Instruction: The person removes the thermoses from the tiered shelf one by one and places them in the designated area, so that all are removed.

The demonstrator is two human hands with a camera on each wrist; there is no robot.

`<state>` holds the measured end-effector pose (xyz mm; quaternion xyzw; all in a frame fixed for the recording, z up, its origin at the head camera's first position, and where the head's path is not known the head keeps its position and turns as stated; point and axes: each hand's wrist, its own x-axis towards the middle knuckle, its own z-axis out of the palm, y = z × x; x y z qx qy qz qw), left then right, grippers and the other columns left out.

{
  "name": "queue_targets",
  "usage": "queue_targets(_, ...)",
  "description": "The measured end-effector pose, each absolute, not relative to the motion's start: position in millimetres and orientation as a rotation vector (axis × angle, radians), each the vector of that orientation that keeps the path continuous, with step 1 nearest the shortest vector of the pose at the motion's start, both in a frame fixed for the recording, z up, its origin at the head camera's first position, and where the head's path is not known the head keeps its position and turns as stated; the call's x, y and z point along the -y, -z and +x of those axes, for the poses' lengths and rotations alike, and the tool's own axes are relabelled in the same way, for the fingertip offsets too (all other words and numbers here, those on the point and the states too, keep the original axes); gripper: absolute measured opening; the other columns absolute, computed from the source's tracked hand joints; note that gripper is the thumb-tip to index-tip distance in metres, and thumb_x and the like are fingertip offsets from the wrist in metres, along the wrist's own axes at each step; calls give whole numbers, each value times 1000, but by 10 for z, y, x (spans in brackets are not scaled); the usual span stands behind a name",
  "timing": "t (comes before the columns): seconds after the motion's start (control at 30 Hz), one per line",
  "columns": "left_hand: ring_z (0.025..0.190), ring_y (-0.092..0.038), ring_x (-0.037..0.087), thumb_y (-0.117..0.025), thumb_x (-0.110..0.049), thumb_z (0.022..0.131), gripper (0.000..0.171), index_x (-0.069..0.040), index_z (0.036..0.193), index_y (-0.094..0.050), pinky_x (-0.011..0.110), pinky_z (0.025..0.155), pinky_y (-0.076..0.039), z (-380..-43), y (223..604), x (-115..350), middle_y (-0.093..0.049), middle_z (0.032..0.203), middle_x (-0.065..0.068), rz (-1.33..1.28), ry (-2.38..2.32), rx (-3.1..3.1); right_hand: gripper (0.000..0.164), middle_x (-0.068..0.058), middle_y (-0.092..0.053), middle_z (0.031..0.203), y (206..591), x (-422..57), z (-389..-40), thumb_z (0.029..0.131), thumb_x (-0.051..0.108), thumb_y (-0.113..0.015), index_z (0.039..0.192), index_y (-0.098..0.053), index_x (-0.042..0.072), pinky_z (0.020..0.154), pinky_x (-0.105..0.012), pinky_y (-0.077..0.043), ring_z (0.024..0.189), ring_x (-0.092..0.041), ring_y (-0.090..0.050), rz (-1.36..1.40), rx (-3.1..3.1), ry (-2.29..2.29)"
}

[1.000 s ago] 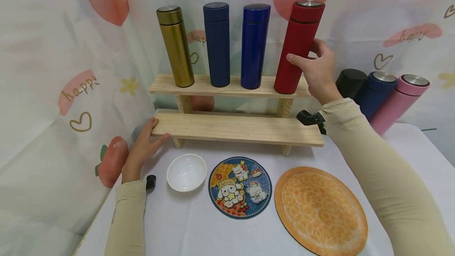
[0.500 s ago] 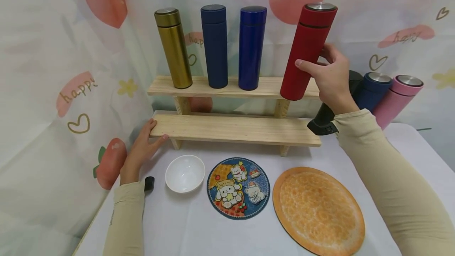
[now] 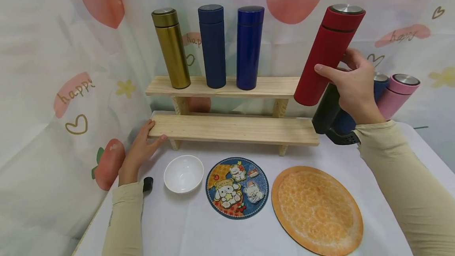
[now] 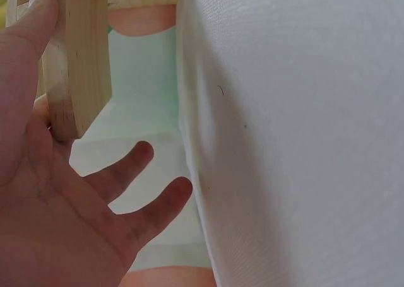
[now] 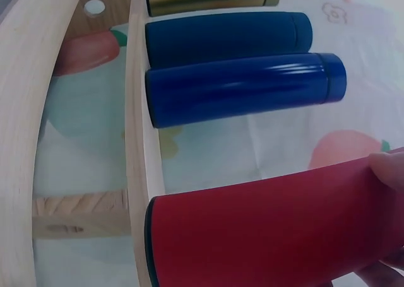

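My right hand point(image 3: 357, 88) grips a red thermos flask point(image 3: 328, 46) with a steel-topped lid, thumb on the near side. The flask leans to the right in the head view, its base overlapping the right end of the wooden shelf's upper board point(image 3: 227, 88). On that board stand a gold flask point(image 3: 173, 52), a matte dark blue flask point(image 3: 213, 50) and a shiny blue flask point(image 3: 250, 50). My left hand point(image 3: 138, 151) holds the left end of the lower board point(image 3: 231, 129) between thumb and index finger. In the left wrist view two other fingers point(image 4: 167, 205) spread straight below it.
Behind my right forearm stand a black flask point(image 3: 325, 113), another blue flask point(image 3: 380, 84) and a pink flask point(image 3: 396, 96). On the white-clothed table lie a white bowl point(image 3: 183, 174), a round cartoon mat point(image 3: 257, 204) and an orange-brown round mat point(image 3: 316, 208).
The red flask has come off the right end of the upper board, moving right and nearer with more tilt, carried by my right hand. My left hand stays on the lower board.
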<state>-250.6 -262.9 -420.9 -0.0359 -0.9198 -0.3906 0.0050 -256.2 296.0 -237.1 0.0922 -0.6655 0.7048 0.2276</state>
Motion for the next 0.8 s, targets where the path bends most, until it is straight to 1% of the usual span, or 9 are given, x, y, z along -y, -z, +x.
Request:
queue_targets(0.23, 162, -8, 45, -67, -49, 106, 95, -9, 173, -13, 70, 124, -13, -2488, 4217, 2643, -3, 179, 15, -112, 1230, 2878, 64, -10, -59, 146, 2411, -3087, -2440, 92, 0, -83, 151, -61, 12, 84, -19, -58, 118, -19, -64, 237, 1841, -1932)
queue_targets(0.33, 162, -8, 45, -67, -47, 106, 94, -7, 172, -14, 69, 125, -14, -2488, 4220, 2642, -4, 179, 16, -119, 1229, 2872, 64, -10, -59, 148, 2432, -3137, -2374, 92, 3, -83, 151, -61, 14, 89, -21, -56, 120, -17, -62, 192, 1882, -1884)
queue_targets(0.43, 162, -8, 45, -67, -46, 106, 94, -7, 172, -14, 69, 125, -14, -2487, 4216, 2636, -4, 179, 16, -125, 1232, 2867, 64, -10, -58, 150, 2457, -3196, -2306, 94, 5, -83, 152, -60, 17, 101, -27, -53, 120, -16, -61, 135, 1942, -1829)
queue_targets(0.5, 162, -8, 45, -67, -47, 106, 94, -7, 172, -14, 69, 125, -14, -2484, 4209, 2632, -3, 179, 15, -123, 1235, 2869, 64, -8, -58, 152, 2474, -3238, -2265, 95, 8, -82, 154, -59, 19, 106, -30, -50, 121, -14, -60, 92, 2011, -1758)
queue_targets(0.57, 162, -8, 45, -67, -48, 106, 94, -8, 173, -13, 69, 124, -14, -2481, 4204, 2628, -3, 179, 14, -118, 1239, 2873, 65, -8, -57, 152, 2498, -3279, -2224, 96, 9, -82, 155, -58, 20, 104, -28, -51, 121, -13, -59, 77, 2045, -1722)
queue_targets(0.67, 162, -8, 45, -67, -49, 106, 95, -9, 173, -13, 69, 124, -14, -2481, 4202, 2628, -3, 179, 14, -114, 1238, 2878, 66, -5, -58, 151, 2532, -3342, -2162, 96, 11, -81, 156, -56, 21, 95, -22, -52, 120, -12, -59, 49, 2114, -1643)
queue_targets(0.73, 162, -8, 45, -67, -49, 106, 95, -9, 173, -13, 70, 124, -14, -2486, 4204, 2630, -3, 179, 14, -115, 1234, 2881, 67, -4, -58, 150, 2551, -3378, -2125, 97, 12, -81, 157, -55, 21, 93, -21, -52, 119, -11, -59, 35, 2151, -1596)
queue_targets(0.8, 162, -8, 45, -67, -49, 106, 95, -9, 173, -13, 70, 124, -14, -2496, 4207, 2634, -3, 179, 15, -120, 1228, 2880, 67, -2, -57, 152, 2564, -3417, -2087, 98, 15, -79, 159, -53, 24, 96, -22, -51, 118, -9, -58, -2, 2218, -1513)
